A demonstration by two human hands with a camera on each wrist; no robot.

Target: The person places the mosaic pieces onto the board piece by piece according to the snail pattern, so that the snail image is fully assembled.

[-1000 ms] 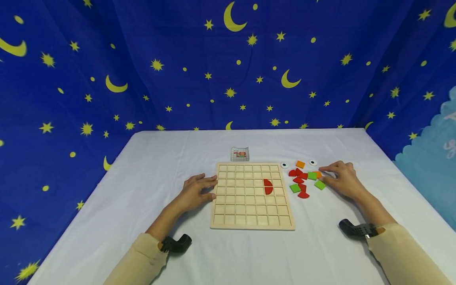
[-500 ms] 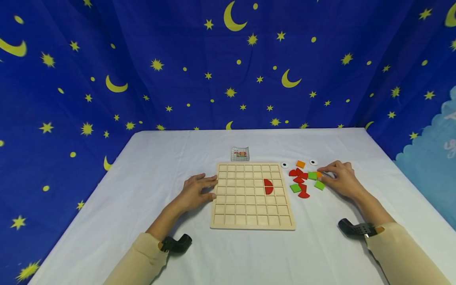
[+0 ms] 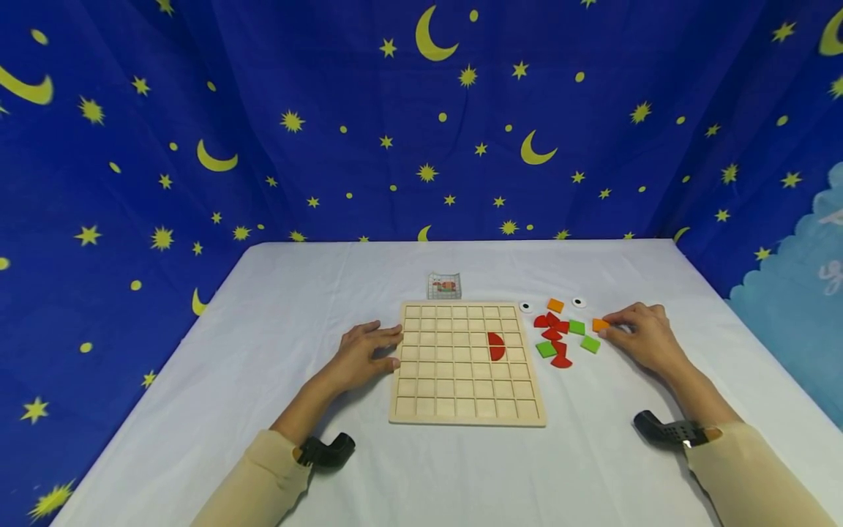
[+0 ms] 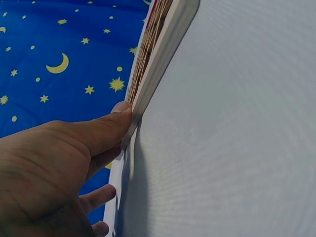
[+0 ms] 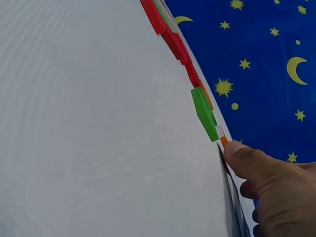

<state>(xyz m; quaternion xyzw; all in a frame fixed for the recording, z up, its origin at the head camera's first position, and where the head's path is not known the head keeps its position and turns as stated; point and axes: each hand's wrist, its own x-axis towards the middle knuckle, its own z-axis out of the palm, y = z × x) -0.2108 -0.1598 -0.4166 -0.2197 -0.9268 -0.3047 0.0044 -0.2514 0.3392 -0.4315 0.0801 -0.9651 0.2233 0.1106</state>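
My right hand (image 3: pixel 642 335) pinches an orange square tile (image 3: pixel 600 325) between thumb and fingers, at the right side of the loose pieces. In the right wrist view only a sliver of that orange tile (image 5: pixel 224 141) shows past the thumb. Just left of it lie a green tile (image 3: pixel 577 327) and a second green tile (image 3: pixel 590 344). My left hand (image 3: pixel 358 357) rests with loosely extended fingers at the left edge of a wooden grid board (image 3: pixel 444 369); in the left wrist view its thumb touches the board's rim (image 4: pixel 163 59). Two red quarter-circle pieces (image 3: pixel 496 347) form a half-disc on the board.
Several red pieces (image 3: pixel 552 334), a green tile (image 3: pixel 546 349), an orange tile (image 3: pixel 555 305) and two white eye discs (image 3: pixel 525 307) lie right of the board. A small picture card (image 3: pixel 444 285) sits behind it. A blue starry curtain (image 3: pixel 369 132) surrounds the white table.
My right hand has drawn the orange tile to the right, away from the green tile it lay against. My left hand and the board have stayed in place.
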